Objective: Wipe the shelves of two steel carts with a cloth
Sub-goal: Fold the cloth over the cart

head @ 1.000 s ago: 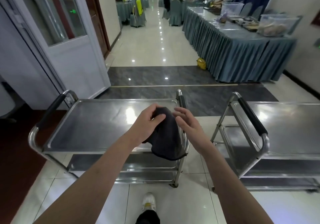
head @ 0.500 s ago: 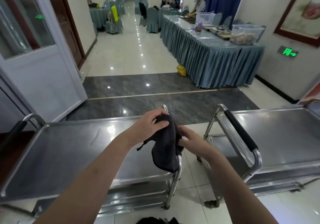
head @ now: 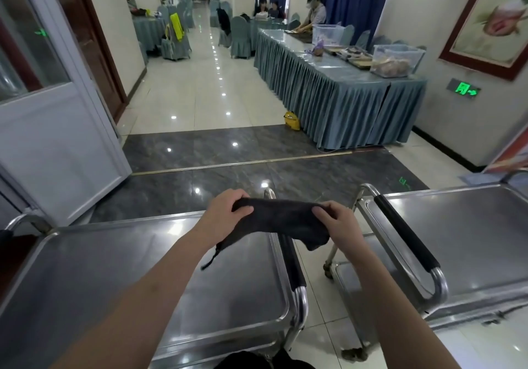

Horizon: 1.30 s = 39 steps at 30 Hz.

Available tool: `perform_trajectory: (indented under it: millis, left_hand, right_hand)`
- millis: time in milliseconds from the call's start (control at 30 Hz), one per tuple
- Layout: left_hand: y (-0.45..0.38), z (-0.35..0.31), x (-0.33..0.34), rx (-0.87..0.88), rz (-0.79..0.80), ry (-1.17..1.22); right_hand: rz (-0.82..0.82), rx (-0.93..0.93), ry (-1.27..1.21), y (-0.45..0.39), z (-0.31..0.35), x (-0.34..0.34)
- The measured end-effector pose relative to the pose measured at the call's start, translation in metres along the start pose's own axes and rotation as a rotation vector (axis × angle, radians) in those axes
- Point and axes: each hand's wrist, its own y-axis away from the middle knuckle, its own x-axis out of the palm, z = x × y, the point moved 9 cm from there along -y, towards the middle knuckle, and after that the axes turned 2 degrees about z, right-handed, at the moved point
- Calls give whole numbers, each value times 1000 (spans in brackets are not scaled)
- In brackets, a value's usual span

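- dark cloth (head: 281,218) is up in the air, stretched sideways between both hands, right above the gap where the two carts meet. one corner plus a thin loop dangles down on the left side
- left hand (head: 225,214) has its fingers curled over the cloth's left end, gripping it
- right hand (head: 337,221) pinches the other end, thumb on top
- left cart (head: 143,268) sits under the left arm, top shelf bare and shiny, black-padded handle (head: 290,263) just below the cloth
- right cart (head: 471,240) is just beside it, same kind of padded handle facing the gap
- further back there's a long table (head: 328,83) with a blue skirt and clear bins on it, and a white door (head: 57,128) on the left
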Motion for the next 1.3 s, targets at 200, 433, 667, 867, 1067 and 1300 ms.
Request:
perform_trajectory:
  millis: [200,433,667,867,1067,1300]
  left_hand:
    - [-6,39,25,-149,16,-34]
    - [5,83,75,-417,175,-158]
    - [23,98,102,-535,118,-220]
    - [20,68,123,-557,19,201]
    - [20,43,149,-575,7,836]
    - [19,22,154,-446,34,1023]
  right_hand:
    - [19,26,-114,-14,2,-13]
    - [8,163,29,-31,-40,-27]
    - [6,248,87,-31,-74,-20]
    - [158,345,-114,-22,-74,14]
    - [205,330,-152,-9,-70,45]
    - [234,308,-258,-6,-68,67]
